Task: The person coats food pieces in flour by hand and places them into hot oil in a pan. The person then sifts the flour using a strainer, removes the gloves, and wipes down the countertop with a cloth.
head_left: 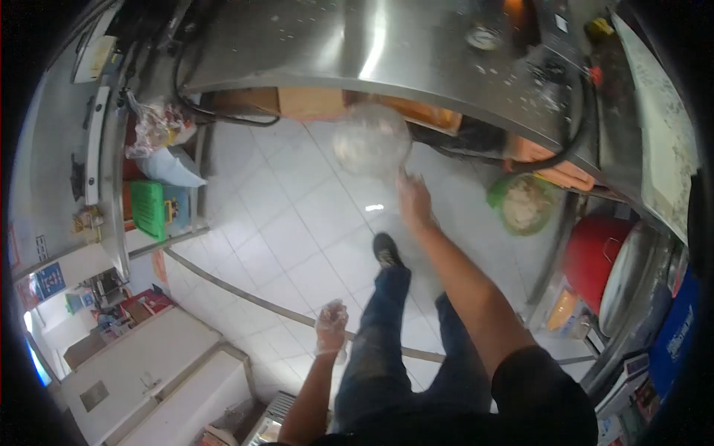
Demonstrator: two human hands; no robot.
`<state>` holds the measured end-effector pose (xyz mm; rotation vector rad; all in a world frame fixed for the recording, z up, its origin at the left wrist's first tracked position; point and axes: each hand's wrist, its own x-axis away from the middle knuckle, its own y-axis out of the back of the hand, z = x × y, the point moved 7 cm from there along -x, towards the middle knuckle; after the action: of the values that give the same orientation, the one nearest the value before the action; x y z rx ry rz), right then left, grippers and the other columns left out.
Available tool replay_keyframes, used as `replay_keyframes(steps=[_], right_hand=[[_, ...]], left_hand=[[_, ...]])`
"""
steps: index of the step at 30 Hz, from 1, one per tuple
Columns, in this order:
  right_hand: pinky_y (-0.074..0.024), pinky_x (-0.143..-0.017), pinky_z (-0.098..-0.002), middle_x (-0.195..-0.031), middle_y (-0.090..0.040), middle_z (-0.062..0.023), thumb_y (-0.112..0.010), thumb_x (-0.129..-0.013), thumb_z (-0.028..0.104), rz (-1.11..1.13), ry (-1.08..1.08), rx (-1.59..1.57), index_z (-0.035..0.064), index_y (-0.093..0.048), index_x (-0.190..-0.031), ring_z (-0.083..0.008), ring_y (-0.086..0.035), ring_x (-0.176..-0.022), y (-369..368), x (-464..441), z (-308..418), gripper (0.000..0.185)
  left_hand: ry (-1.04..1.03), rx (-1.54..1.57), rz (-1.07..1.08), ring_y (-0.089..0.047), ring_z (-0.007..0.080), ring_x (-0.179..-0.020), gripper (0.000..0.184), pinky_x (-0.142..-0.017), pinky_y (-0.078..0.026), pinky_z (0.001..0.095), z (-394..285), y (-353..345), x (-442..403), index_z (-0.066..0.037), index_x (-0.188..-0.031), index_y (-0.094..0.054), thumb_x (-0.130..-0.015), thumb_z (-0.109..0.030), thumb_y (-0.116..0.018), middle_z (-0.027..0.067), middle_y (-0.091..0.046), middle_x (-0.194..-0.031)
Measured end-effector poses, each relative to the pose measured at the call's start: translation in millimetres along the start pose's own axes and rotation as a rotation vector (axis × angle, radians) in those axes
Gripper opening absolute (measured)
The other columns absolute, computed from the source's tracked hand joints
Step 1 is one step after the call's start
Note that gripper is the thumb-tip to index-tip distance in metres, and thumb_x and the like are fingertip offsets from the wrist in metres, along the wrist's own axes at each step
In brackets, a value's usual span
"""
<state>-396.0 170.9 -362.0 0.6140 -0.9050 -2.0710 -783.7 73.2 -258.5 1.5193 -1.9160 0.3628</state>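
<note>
Whitish stuff (336,309) sits in my left hand (331,325), fingers curled round it. Farther out, my right hand's (414,199) fingers pinch the edge of a blurred round thing (372,141), near the steel counter (416,63).

R hand (416,202) of a person in dark tee and jeans holds a blurred round item (372,141) over a white tiled floor (290,215), nr. a stainless counter (305,44). L hand (332,321), fingers curled w/ whitish matter on them, is low, beside the L leg (379,327). At R, a green container (524,204) w/ pale contents sits nr. a red tub (591,256); at L, a green basket (147,209).
</note>
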Motion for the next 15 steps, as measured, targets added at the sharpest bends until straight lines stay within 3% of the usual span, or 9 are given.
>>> replay_keyframes(steps=[1,3,4,6,8,9,12,13,15], right_hand=[[-0.0482,-0.078,-0.0510,-0.090,-0.064,-0.0238,-0.050,-0.092,0.007,-0.049,-0.053,0.004,0.0037,-0.054,-0.131,-0.0413,-0.059,-0.086,-43,-52,6,0.039],[-0.0485,-0.085,-0.0478,-0.101,-0.064,-0.0228,-0.049,-0.092,0.009,-0.011,0.000,-0.176,0.0044,-0.056,-0.128,-0.0394,-0.060,-0.098,-94,-140,35,0.038],[-0.0482,-0.087,-0.0467,-0.106,-0.064,-0.0216,-0.049,-0.091,0.010,0.047,-0.105,-0.221,0.0058,-0.058,-0.126,-0.0386,-0.060,-0.101,-115,-169,41,0.036],[-0.0472,-0.091,-0.0446,-0.114,-0.064,-0.0185,-0.050,-0.091,0.012,0.133,-0.415,-0.310,0.0089,-0.063,-0.120,-0.0368,-0.059,-0.107,-142,-210,50,0.031],[-0.0476,-0.089,-0.0443,-0.107,-0.067,-0.0183,-0.051,-0.092,0.015,0.311,-0.128,0.022,0.0086,-0.067,-0.109,-0.0355,-0.061,-0.104,-208,-234,40,0.025],[-0.0478,-0.089,-0.0441,-0.104,-0.068,-0.0181,-0.051,-0.092,0.016,0.402,0.027,0.196,0.0085,-0.069,-0.104,-0.0348,-0.062,-0.102,-233,-235,38,0.023],[-0.0504,-0.075,-0.0414,-0.086,-0.069,-0.0157,-0.054,-0.093,0.023,-0.001,-0.225,-0.366,0.0070,-0.070,-0.085,-0.0287,-0.067,-0.085,-171,-190,30,0.024],[-0.0493,-0.068,-0.0407,-0.079,-0.067,-0.0150,-0.057,-0.092,0.024,-0.107,-0.197,-0.466,0.0071,-0.068,-0.080,-0.0271,-0.066,-0.075,-145,-166,29,0.023],[-0.0462,-0.057,-0.0390,-0.067,-0.063,-0.0113,-0.061,-0.090,0.024,-0.210,-0.072,-0.199,0.0073,-0.065,-0.073,-0.0228,-0.061,-0.058,-87,-115,33,0.023]], left_hand=[[-0.047,0.159,0.008,-0.056,0.0105,-0.086,0.030,-0.078,-0.049,0.0257,0,15,-5,-0.002,-0.117,-0.058,-0.088,-0.002,-0.063,0.0035,-0.062,-0.097],[-0.025,-0.040,-0.005,-0.059,0.0099,-0.086,0.030,-0.073,-0.049,0.0241,-12,50,-9,-0.002,-0.118,-0.057,-0.089,-0.005,-0.063,0.0033,-0.062,-0.098],[-0.017,-0.179,-0.021,-0.061,0.0098,-0.086,0.030,-0.071,-0.050,0.0237,-19,65,-13,-0.002,-0.118,-0.057,-0.089,-0.005,-0.063,0.0038,-0.063,-0.100],[0.045,-0.122,-0.084,-0.061,0.0096,-0.083,0.030,-0.068,-0.049,0.0229,-29,83,-18,-0.003,-0.117,-0.058,-0.089,-0.007,-0.064,0.0045,-0.064,-0.102],[0.060,-0.103,-0.090,-0.062,0.0093,-0.081,0.031,-0.065,-0.049,0.0232,-30,98,-24,-0.004,-0.117,-0.058,-0.088,-0.009,-0.066,0.0067,-0.066,-0.107],[0.074,-0.139,-0.090,-0.060,0.0114,-0.086,0.032,-0.070,-0.050,0.0252,-25,99,-32,-0.001,-0.119,-0.056,-0.089,-0.007,-0.065,0.0078,-0.064,-0.107],[0.016,-0.235,-0.005,-0.058,0.0154,-0.091,0.039,-0.077,-0.051,0.0287,-38,54,-68,0.002,-0.123,-0.052,-0.089,-0.008,-0.066,0.0099,-0.061,-0.108],[-0.026,-0.267,0.036,-0.058,0.0164,-0.091,0.041,-0.078,-0.051,0.0295,-48,26,-85,0.003,-0.125,-0.051,-0.088,-0.009,-0.067,0.0104,-0.061,-0.108],[-0.235,-0.236,0.057,-0.056,0.0107,-0.079,0.035,-0.068,-0.048,0.0244,-119,-64,-99,-0.001,-0.121,-0.056,-0.089,-0.010,-0.067,0.0033,-0.061,-0.094]])
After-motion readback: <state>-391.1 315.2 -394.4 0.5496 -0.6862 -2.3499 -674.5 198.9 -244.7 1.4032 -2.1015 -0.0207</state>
